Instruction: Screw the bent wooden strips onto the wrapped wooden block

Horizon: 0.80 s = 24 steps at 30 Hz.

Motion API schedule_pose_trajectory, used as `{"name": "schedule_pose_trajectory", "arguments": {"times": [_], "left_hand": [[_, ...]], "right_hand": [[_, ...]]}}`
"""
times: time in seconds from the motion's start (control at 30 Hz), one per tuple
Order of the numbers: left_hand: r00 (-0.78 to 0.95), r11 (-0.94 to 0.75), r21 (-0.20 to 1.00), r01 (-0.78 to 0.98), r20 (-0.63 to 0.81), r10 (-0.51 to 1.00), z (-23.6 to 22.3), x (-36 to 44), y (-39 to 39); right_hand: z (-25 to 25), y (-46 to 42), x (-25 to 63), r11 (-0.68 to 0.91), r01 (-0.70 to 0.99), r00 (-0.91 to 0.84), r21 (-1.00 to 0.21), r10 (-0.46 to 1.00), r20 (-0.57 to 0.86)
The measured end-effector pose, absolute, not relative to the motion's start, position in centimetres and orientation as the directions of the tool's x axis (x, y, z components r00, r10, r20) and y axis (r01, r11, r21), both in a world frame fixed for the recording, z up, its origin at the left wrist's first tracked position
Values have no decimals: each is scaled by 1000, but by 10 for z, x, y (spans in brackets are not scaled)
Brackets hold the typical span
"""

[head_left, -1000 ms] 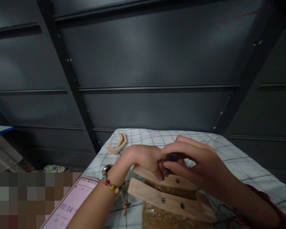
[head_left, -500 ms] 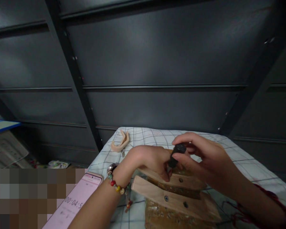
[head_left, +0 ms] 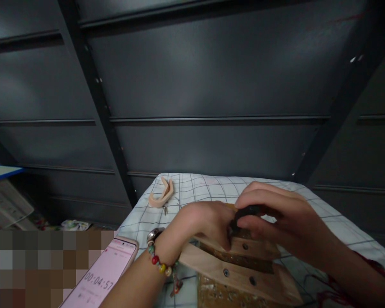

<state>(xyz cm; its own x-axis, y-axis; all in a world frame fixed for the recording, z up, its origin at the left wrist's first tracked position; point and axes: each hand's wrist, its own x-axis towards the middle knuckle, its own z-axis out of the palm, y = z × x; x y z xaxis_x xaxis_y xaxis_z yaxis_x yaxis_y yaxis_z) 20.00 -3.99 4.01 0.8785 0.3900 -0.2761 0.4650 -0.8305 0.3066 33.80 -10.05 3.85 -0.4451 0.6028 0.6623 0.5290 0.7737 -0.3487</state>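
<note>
My right hand pinches the black handle of what looks like a short screwdriver between thumb and fingers. Its tip end is hidden by my left hand, which is bent over the far curved wooden slat, thumb pressed along it and fingers mostly out of sight. A dark screw or hole shows in that slat, right of my thumb. Nearer to me lies a second wooden slat with two dark screw spots. Both slats rest on a block wrapped in brown tape, its surface pitted.
A checked white cloth covers the table. Two small bent wooden pieces lie at its far left, with small screws beside them. A phone showing a timer lies by my left forearm. Dark metal panels stand behind the table.
My right hand turns the black handle, which stood more upright half a second ago and now lies flatter. My left hand stays on the far slat. The view has shifted slightly.
</note>
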Motion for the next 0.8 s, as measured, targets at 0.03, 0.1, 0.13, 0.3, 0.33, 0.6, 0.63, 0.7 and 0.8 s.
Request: {"name": "schedule_pose_trajectory", "arguments": {"times": [0.03,0.1,0.13,0.3,0.33,0.6,0.63,0.7,0.8], "left_hand": [[888,-833,321,450,-263,378,39,199,-38],[893,-830,341,442,-258,370,37,196,-34],[890,-825,346,447,-268,370,36,195,-33],[871,-807,353,474,-323,370,36,192,-31],[867,-807,343,480,-328,376,36,192,-30],[901,-777,466,424,-302,311,32,191,-24],[901,-766,481,426,-305,309,32,191,-24],[893,-745,501,441,-326,309,35,191,-25],[863,-743,455,491,-371,343,40,191,-27]], "right_hand": [[40,-99,340,781,531,-474,-328,595,649],[43,-97,345,783,553,-533,-283,594,602],[43,-97,347,785,564,-560,-255,591,580],[41,-94,350,774,597,-554,-210,587,590],[41,-95,348,769,598,-530,-228,593,606],[34,-99,337,748,597,-368,-288,575,731],[34,-99,336,753,596,-368,-280,565,739],[34,-98,336,754,600,-368,-268,558,744],[36,-97,337,749,611,-376,-257,560,739]]}}
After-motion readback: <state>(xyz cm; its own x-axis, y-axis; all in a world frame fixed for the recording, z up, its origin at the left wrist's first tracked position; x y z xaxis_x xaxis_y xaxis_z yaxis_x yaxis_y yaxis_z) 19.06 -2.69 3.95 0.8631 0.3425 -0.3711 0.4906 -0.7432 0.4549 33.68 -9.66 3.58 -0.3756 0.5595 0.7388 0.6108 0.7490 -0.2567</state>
